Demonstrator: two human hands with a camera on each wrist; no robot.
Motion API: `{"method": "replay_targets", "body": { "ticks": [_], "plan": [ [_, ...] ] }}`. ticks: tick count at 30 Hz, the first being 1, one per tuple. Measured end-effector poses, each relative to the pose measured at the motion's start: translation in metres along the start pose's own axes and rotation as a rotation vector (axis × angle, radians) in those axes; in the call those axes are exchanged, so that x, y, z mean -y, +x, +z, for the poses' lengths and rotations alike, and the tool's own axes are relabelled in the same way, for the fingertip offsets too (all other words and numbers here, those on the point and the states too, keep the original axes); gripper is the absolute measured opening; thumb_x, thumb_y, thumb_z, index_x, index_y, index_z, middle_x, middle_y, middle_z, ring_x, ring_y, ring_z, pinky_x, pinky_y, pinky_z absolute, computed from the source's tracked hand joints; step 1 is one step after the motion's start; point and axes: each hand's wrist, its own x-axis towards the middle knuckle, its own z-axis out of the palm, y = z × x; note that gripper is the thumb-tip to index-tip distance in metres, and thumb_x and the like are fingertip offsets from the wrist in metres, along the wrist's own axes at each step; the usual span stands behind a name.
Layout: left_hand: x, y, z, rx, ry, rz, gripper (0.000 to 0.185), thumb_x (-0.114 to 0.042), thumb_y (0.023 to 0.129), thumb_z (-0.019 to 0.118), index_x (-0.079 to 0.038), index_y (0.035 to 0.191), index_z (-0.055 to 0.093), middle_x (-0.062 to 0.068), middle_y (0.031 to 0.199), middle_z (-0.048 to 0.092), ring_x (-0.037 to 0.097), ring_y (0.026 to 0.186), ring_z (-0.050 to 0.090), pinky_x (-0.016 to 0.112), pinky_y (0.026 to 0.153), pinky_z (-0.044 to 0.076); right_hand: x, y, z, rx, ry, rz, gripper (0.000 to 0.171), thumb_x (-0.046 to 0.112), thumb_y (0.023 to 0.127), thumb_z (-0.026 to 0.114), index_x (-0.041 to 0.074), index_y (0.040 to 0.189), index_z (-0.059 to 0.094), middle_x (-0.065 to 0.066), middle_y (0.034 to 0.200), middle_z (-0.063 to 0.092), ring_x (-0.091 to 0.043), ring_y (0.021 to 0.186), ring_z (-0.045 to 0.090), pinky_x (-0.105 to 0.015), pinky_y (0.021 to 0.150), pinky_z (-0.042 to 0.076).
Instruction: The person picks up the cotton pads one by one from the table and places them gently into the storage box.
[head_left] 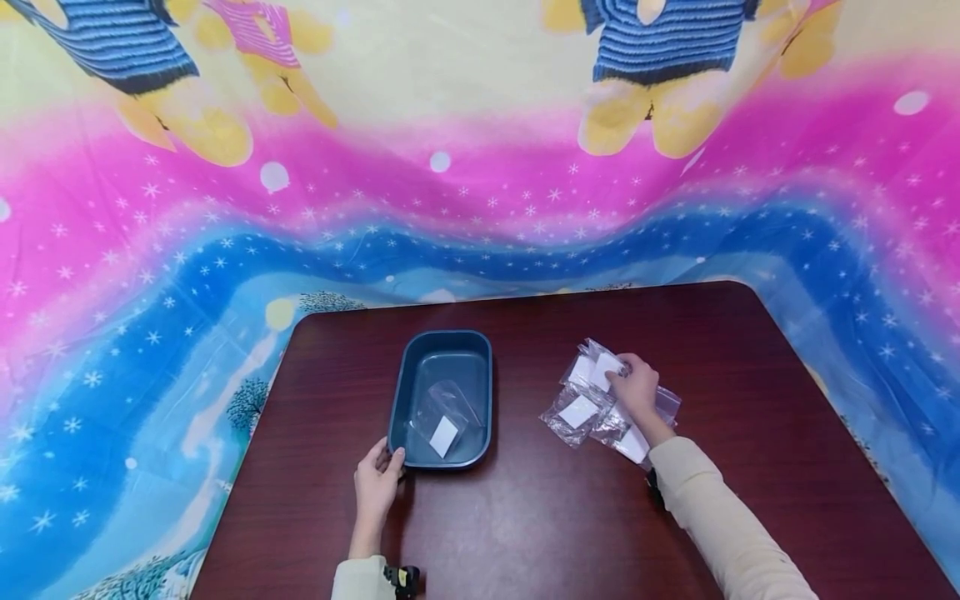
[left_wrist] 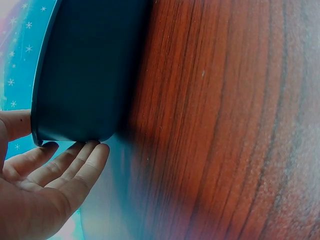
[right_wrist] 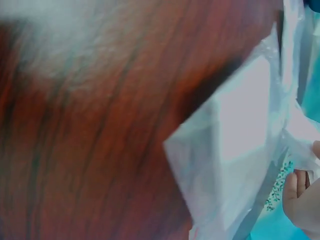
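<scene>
Braced the near left corner of the blue plastic tub (head_left: 401,383) with the left hand (head_left: 377,479), fingers nearly straight and laid loosely against the outer wall, thumb up at the rim. Reached with the right hand (head_left: 637,387) into a loose pile of clear packets (head_left: 579,412) on the dark wooden table (head_left: 540,517), well to the right of the tub. Pinched the far packet (head_left: 600,367), a clear sleeve with a white card inside, at its edge between curled fingertips. Left one similar packet (head_left: 444,425) lying flat on the tub's floor. Worked in front of a bright printed cloth (head_left: 480,208) hung behind the table.

Judged best done with a light pinch on one sleeve only, near a corner, since slippery film of this kind probably drags its neighbours along. Better, too, with the tub kept pinned flat and square by the other hand.

Showed, from the head camera alone, the whole layout: tub, pile and both arms. Revealed, from the left wrist, the left hand (left_wrist: 40,190) close up, fingers spread slightly beneath the tub (left_wrist: 85,75) wall, with the wood grain of the table (left_wrist: 225,125) beside it. Caught, from the right wrist, only a blurred packet (right_wrist: 240,135) raised off the table (right_wrist: 75,150), with the fingertips (right_wrist: 300,200) at the frame's right edge; could not count the sleeves held from that angle.
</scene>
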Motion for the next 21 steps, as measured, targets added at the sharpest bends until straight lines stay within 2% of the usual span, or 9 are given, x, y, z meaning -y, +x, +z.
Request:
{"method": "replay_targets", "body": {
  "ticks": [6,10,16,21],
  "plan": [
    [0.0,0.0,0.0,0.003,0.005,-0.007,0.04,-0.005,0.089,0.057,0.009,0.125,0.048,0.03,0.116,0.054,0.036,0.103,0.055,0.038,0.075,0.055,0.005,0.002,-0.004,-0.041,0.061,0.065,0.027,0.004,0.069,0.072,-0.005,0.094,0.065,-0.025,0.086,0.064,-0.039,0.081,0.055,-0.047,0.077,0.043],
    [0.0,0.0,0.0,0.003,0.001,-0.004,0.04,-0.005,0.089,0.057,0.01,0.125,0.048,0.03,0.115,0.055,0.036,0.102,0.056,0.038,0.074,0.055,0.006,0.004,-0.006,-0.036,0.094,0.136,0.027,0.006,0.07,0.073,-0.004,0.094,0.066,-0.023,0.087,0.066,-0.032,0.079,0.057,-0.038,0.073,0.046],
    [0.0,0.0,0.0,0.001,0.0,-0.003,0.039,-0.005,0.089,0.057,0.009,0.125,0.049,0.03,0.114,0.055,0.035,0.101,0.057,0.037,0.074,0.055,0.013,0.004,-0.009,0.018,0.163,0.248,0.03,0.007,0.072,0.072,-0.004,0.099,0.065,-0.022,0.093,0.066,-0.007,0.065,0.055,-0.015,0.058,0.044],
    [0.001,0.001,0.0,0.0,-0.005,0.0,0.039,-0.004,0.089,0.057,0.009,0.124,0.049,0.03,0.114,0.055,0.035,0.101,0.056,0.039,0.075,0.054,0.023,0.003,-0.012,0.042,0.237,0.282,0.031,0.005,0.073,0.071,-0.006,0.101,0.064,-0.023,0.096,0.065,0.005,0.058,0.05,-0.009,0.052,0.043]
  ]
}}
